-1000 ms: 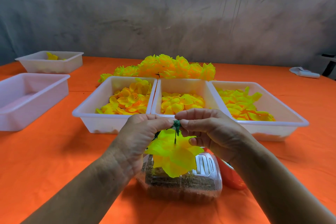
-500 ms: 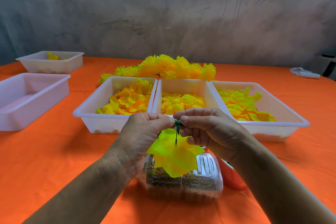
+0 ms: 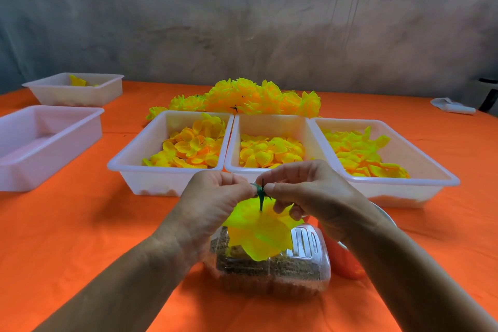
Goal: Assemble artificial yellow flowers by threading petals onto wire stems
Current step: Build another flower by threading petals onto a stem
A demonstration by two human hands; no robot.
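A yellow flower (image 3: 258,232) hangs upside down from a thin wire stem (image 3: 261,203) in front of me. At the stem's top sits a small green calyx piece (image 3: 260,189). My left hand (image 3: 213,205) pinches it from the left, and my right hand (image 3: 307,194) pinches it from the right, fingertips nearly meeting. Three white trays lie just beyond: the left tray (image 3: 129,163), middle tray (image 3: 231,162) and right tray (image 3: 442,174) each hold loose yellow petals. A heap of finished yellow flowers (image 3: 242,98) lies behind them.
A clear plastic container (image 3: 310,272) with brown filling sits under the flower, an orange object (image 3: 345,264) beside it. Two more white trays stand at left: near tray (image 3: 89,113), far tray (image 3: 113,78). A white object (image 3: 450,106) lies far right on the orange tablecloth (image 3: 80,237).
Both hands stay pinched at the green piece on the stem; the flower has shifted only slightly beneath them.
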